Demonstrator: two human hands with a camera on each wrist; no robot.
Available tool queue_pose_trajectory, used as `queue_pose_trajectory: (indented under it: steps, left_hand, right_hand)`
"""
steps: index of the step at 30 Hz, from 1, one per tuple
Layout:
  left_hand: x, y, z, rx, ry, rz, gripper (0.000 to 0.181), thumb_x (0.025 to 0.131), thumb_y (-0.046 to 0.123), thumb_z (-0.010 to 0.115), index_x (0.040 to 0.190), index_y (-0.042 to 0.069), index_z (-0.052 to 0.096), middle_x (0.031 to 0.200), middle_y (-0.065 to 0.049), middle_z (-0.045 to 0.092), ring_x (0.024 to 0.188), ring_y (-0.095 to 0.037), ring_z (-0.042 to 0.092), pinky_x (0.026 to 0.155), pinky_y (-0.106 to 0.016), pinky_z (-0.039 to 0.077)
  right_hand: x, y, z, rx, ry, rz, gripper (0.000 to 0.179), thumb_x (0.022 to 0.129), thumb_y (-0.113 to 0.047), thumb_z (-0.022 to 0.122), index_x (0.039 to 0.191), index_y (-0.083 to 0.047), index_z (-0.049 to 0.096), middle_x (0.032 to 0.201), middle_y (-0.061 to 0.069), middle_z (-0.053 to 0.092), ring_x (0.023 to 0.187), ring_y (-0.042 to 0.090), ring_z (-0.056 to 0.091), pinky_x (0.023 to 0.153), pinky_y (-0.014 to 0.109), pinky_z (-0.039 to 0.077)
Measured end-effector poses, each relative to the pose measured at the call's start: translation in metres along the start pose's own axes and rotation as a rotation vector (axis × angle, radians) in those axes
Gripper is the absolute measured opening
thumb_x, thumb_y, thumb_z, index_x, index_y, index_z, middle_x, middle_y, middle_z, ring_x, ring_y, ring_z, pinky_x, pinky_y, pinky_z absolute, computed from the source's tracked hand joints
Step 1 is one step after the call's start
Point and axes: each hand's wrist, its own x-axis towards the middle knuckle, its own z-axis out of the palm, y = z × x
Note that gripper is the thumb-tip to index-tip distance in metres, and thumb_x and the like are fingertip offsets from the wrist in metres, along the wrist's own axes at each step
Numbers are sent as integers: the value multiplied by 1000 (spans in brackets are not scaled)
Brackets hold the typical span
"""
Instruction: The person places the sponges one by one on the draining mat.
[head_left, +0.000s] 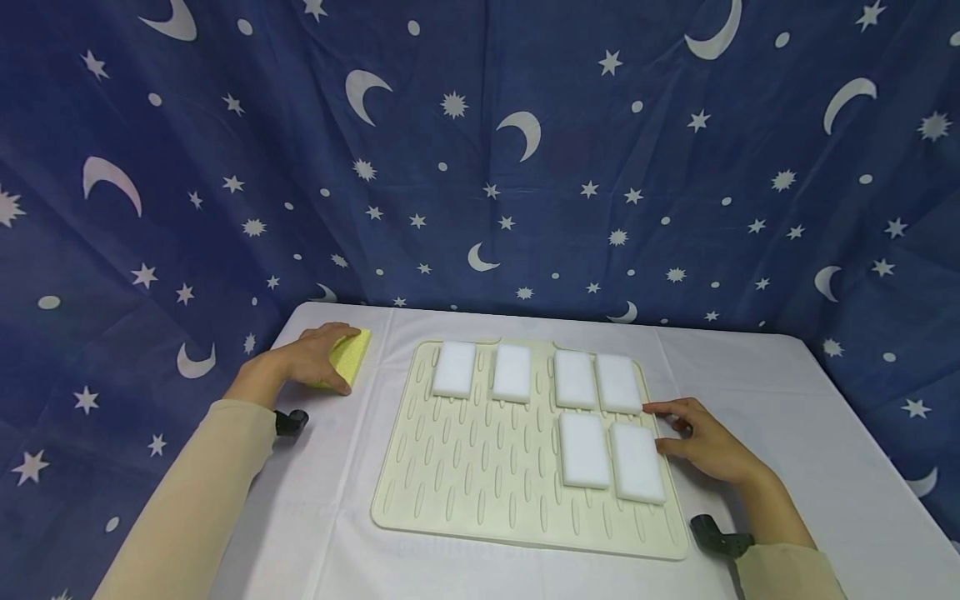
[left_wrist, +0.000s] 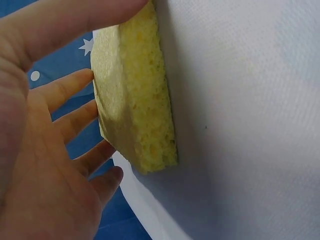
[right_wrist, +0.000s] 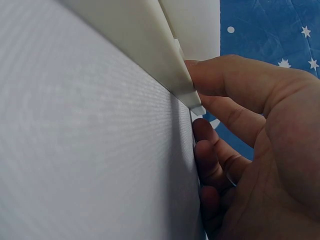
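Note:
At the table's back left, my left hand [head_left: 311, 358] grips a yellow sponge [head_left: 354, 354] between thumb and fingers. In the left wrist view its porous side faces the camera, close over the white cloth. A cream ridged drying mat [head_left: 465, 492] lies to the right, bearing several white sponge blocks. My right hand [head_left: 697, 437] rests at the mat's right edge with relaxed fingers. Its index fingertip is right at the corner of an upper block [head_left: 619, 383], and the thumb is by a lower block [head_left: 637, 463]. The other fingers curl loosely near the cloth.
More white blocks stand along the mat's back edge, one of them [head_left: 453, 369] at the far left. A white cloth [head_left: 765, 392] covers the table. Behind it hangs a dark blue curtain [head_left: 555, 225] with moons and stars. Black wrist mounts [head_left: 720, 537] sit on both arms.

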Motion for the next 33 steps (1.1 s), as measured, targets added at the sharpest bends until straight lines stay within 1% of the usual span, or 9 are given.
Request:
queue_pose_trajectory:
  steps: [6,9,13,21,25,33]
  left_hand:
    - [-3,0,0,-10,15,6,108,73,33,91,161,11,33,167,-18,26,148,-46,27,120,-69,25]
    - [-5,0,-1,-20,26,23,109,72,33,92,161,9,33,167,-20,26,147,-47,26,118,-69,26]
    - [-8,0,-2,-33,37,29,110,72,35,92,161,8,33,166,-20,26,146,-47,26,117,-69,28]
    - [-9,-3,0,-25,49,31,112,72,41,93,162,10,32,168,-18,24,147,-46,25,118,-69,26]
    - [-10,0,0,-22,52,32,113,72,44,92,162,11,32,168,-18,22,148,-47,23,118,-70,24]
    - [-17,8,1,-21,65,45,113,72,47,92,163,13,32,170,-18,20,150,-46,20,118,-70,24]
  right_hand:
    - [0,0,0,-1,-2,0,55,89,-20,79,141,-12,63,129,16,48,104,26,42,82,34,40]
    - [1,0,1,-2,-5,1,55,89,-20,79,141,-12,62,130,16,47,105,26,42,83,35,41]
    - [1,0,1,-7,-5,-1,55,90,-19,78,142,-12,62,131,16,48,106,27,43,84,37,41]
    - [0,-1,1,-6,-1,1,54,90,-18,77,141,-11,62,130,17,48,105,27,42,83,36,41]
    - [0,-1,1,-8,2,6,54,90,-18,77,141,-11,62,130,17,48,105,26,42,83,38,41]
    - [-1,-3,3,-17,2,-2,55,89,-16,78,141,-10,62,128,17,49,104,25,43,83,36,41]
